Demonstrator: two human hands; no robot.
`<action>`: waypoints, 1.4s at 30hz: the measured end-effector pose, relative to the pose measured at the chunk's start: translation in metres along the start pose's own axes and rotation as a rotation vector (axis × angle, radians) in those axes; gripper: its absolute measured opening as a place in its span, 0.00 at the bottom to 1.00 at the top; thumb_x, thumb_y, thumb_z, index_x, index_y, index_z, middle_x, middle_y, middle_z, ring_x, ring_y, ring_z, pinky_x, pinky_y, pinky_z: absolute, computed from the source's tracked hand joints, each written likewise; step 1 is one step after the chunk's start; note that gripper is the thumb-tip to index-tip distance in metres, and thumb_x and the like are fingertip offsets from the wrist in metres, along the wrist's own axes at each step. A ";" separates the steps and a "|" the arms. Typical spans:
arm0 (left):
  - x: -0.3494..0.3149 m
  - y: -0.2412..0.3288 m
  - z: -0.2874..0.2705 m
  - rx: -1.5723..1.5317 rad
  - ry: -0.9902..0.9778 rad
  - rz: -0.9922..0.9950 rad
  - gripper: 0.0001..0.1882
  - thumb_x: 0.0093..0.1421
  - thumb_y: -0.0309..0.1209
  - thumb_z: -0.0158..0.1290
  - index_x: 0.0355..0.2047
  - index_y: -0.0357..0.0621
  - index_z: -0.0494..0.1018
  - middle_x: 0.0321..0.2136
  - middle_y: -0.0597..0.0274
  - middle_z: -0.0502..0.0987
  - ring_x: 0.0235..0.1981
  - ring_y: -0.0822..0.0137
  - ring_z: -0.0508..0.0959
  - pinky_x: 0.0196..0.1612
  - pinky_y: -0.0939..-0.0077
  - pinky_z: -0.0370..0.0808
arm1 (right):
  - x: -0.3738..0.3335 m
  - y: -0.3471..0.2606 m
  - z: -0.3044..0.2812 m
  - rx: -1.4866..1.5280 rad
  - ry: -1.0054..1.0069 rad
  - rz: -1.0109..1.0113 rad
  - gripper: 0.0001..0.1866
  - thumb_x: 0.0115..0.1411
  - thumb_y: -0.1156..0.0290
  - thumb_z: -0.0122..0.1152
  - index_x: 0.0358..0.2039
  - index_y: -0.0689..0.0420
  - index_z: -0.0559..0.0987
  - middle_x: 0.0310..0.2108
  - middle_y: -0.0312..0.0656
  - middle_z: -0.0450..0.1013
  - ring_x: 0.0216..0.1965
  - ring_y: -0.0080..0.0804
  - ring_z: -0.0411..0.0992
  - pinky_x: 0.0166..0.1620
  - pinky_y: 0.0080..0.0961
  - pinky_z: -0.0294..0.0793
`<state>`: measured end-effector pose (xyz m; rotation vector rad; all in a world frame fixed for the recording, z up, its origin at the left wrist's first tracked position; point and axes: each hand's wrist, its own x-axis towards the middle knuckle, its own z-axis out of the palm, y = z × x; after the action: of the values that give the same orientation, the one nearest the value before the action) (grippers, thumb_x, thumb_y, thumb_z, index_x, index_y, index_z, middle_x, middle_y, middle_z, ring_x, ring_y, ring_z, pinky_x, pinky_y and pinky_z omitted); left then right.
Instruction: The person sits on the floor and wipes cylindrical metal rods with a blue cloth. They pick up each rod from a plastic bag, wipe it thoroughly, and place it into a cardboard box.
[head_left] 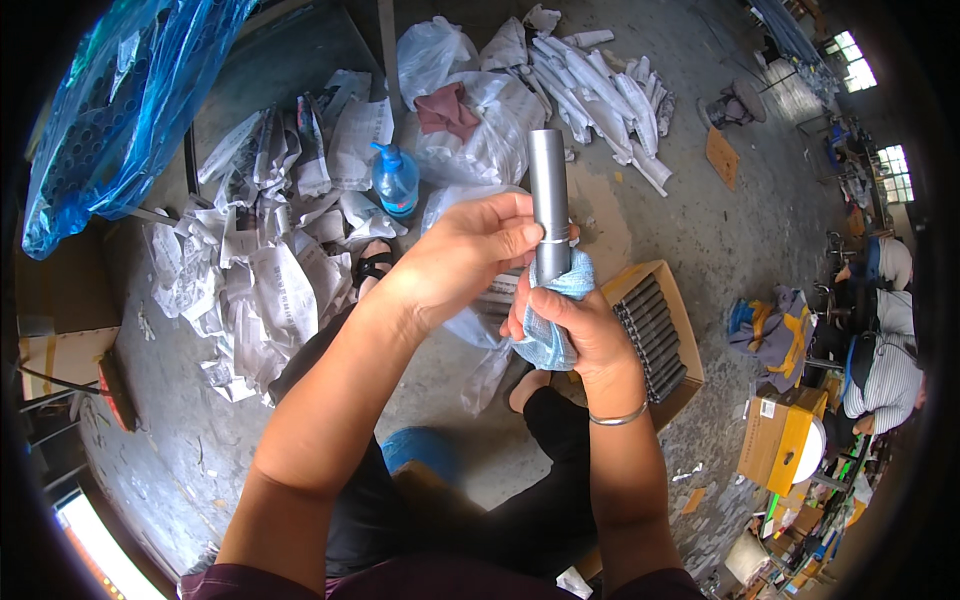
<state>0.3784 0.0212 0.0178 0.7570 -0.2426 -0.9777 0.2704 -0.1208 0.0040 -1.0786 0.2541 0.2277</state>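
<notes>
A smooth grey metal tube [548, 185] stands nearly upright in front of me, with a thin bright ring around its lower part. My left hand [470, 250] is closed on the tube's left side, thumb and fingers pinching it near that ring. A light blue cloth [550, 335] wraps the tube's lower end. From below, my right hand [595, 340] grips the cloth and the tube inside it. The cloth hides the tube's bottom. Just beyond my right hand sits a cardboard box [646, 272] with several dark cylinders [652, 335] laid in a row.
Crumpled printed paper [280, 285] covers the floor at left, near a blue pump bottle [396, 180]. Ahead lie clear plastic bags [480, 150], a dull red cloth [447, 110] and rolled paper [600, 90]. Blue plastic wrap [130, 110] hangs upper left. Another person [885, 385] is at far right.
</notes>
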 end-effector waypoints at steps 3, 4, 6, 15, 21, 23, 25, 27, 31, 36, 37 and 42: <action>-0.001 -0.001 -0.003 0.052 -0.034 0.024 0.16 0.59 0.30 0.55 0.45 0.35 0.71 0.40 0.55 0.76 0.45 0.63 0.75 0.54 0.68 0.67 | -0.001 -0.003 -0.001 -0.013 -0.026 0.025 0.17 0.51 0.63 0.67 0.34 0.59 0.72 0.25 0.37 0.70 0.27 0.27 0.71 0.34 0.28 0.73; -0.001 -0.003 -0.005 0.049 -0.029 0.039 0.16 0.59 0.30 0.55 0.45 0.35 0.71 0.40 0.56 0.77 0.44 0.64 0.75 0.54 0.68 0.68 | -0.003 -0.002 -0.001 -0.007 -0.015 0.055 0.15 0.50 0.67 0.68 0.34 0.57 0.72 0.27 0.34 0.69 0.29 0.23 0.69 0.35 0.24 0.71; -0.001 -0.003 -0.008 0.027 -0.011 0.062 0.15 0.58 0.30 0.55 0.44 0.36 0.71 0.40 0.57 0.77 0.43 0.65 0.75 0.52 0.69 0.68 | -0.005 -0.004 0.000 -0.108 0.004 0.080 0.14 0.49 0.70 0.69 0.34 0.56 0.73 0.30 0.31 0.69 0.32 0.19 0.68 0.35 0.19 0.69; 0.004 0.006 -0.015 -0.024 0.155 0.117 0.14 0.56 0.27 0.57 0.43 0.38 0.73 0.37 0.61 0.78 0.39 0.70 0.76 0.49 0.73 0.71 | -0.011 -0.015 -0.014 -0.311 0.204 0.003 0.11 0.50 0.74 0.68 0.30 0.58 0.73 0.27 0.35 0.73 0.29 0.23 0.72 0.33 0.20 0.72; 0.005 0.001 -0.012 -0.012 0.178 0.104 0.14 0.55 0.26 0.58 0.42 0.39 0.73 0.36 0.62 0.78 0.37 0.71 0.76 0.46 0.74 0.72 | -0.006 -0.015 -0.010 -0.201 0.256 -0.122 0.10 0.51 0.76 0.66 0.31 0.60 0.72 0.31 0.44 0.75 0.32 0.29 0.75 0.35 0.24 0.75; 0.005 -0.001 -0.011 0.004 0.187 0.101 0.14 0.54 0.25 0.59 0.41 0.39 0.73 0.35 0.63 0.78 0.37 0.71 0.76 0.46 0.75 0.72 | -0.004 -0.012 -0.008 -0.214 0.279 -0.157 0.11 0.51 0.77 0.66 0.31 0.61 0.72 0.32 0.45 0.75 0.33 0.30 0.75 0.36 0.25 0.75; 0.006 -0.003 -0.010 0.036 0.194 0.100 0.14 0.54 0.26 0.60 0.41 0.39 0.73 0.35 0.64 0.78 0.37 0.71 0.76 0.45 0.75 0.72 | -0.004 -0.015 -0.001 -0.157 0.297 -0.156 0.11 0.49 0.78 0.68 0.31 0.61 0.74 0.33 0.40 0.75 0.33 0.24 0.73 0.37 0.21 0.73; 0.006 -0.005 -0.009 0.063 0.216 0.094 0.15 0.53 0.26 0.61 0.41 0.39 0.73 0.35 0.64 0.78 0.36 0.72 0.76 0.46 0.75 0.72 | -0.003 -0.015 0.001 -0.140 0.312 -0.160 0.11 0.47 0.79 0.69 0.31 0.62 0.75 0.33 0.38 0.75 0.33 0.21 0.72 0.37 0.19 0.73; 0.007 -0.009 -0.007 0.076 0.259 0.090 0.16 0.52 0.26 0.61 0.41 0.39 0.72 0.34 0.63 0.78 0.36 0.72 0.76 0.46 0.75 0.72 | 0.000 -0.007 -0.002 -0.219 0.310 -0.173 0.13 0.48 0.79 0.69 0.31 0.61 0.72 0.33 0.42 0.75 0.33 0.27 0.74 0.36 0.22 0.74; 0.009 -0.012 -0.006 0.138 0.292 0.094 0.17 0.52 0.26 0.62 0.42 0.38 0.71 0.34 0.63 0.78 0.36 0.72 0.77 0.46 0.76 0.72 | 0.000 -0.004 0.000 -0.241 0.330 -0.171 0.14 0.49 0.79 0.68 0.31 0.59 0.69 0.32 0.44 0.74 0.32 0.30 0.76 0.35 0.24 0.75; 0.010 -0.013 -0.005 0.143 0.295 0.088 0.18 0.52 0.26 0.62 0.43 0.38 0.71 0.35 0.63 0.78 0.37 0.72 0.77 0.46 0.76 0.72 | -0.001 -0.005 -0.001 -0.229 0.346 -0.157 0.14 0.49 0.79 0.68 0.31 0.59 0.69 0.32 0.44 0.74 0.31 0.30 0.76 0.35 0.24 0.76; 0.011 -0.012 0.003 0.150 0.213 0.120 0.21 0.54 0.30 0.61 0.46 0.35 0.68 0.38 0.59 0.76 0.40 0.68 0.76 0.48 0.72 0.71 | -0.002 -0.010 -0.002 -0.039 0.345 -0.182 0.14 0.48 0.79 0.67 0.33 0.59 0.71 0.30 0.42 0.74 0.30 0.30 0.76 0.35 0.25 0.76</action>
<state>0.3753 0.0071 0.0104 0.9654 -0.1751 -0.7643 0.2708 -0.1275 0.0116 -1.1704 0.4590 -0.1197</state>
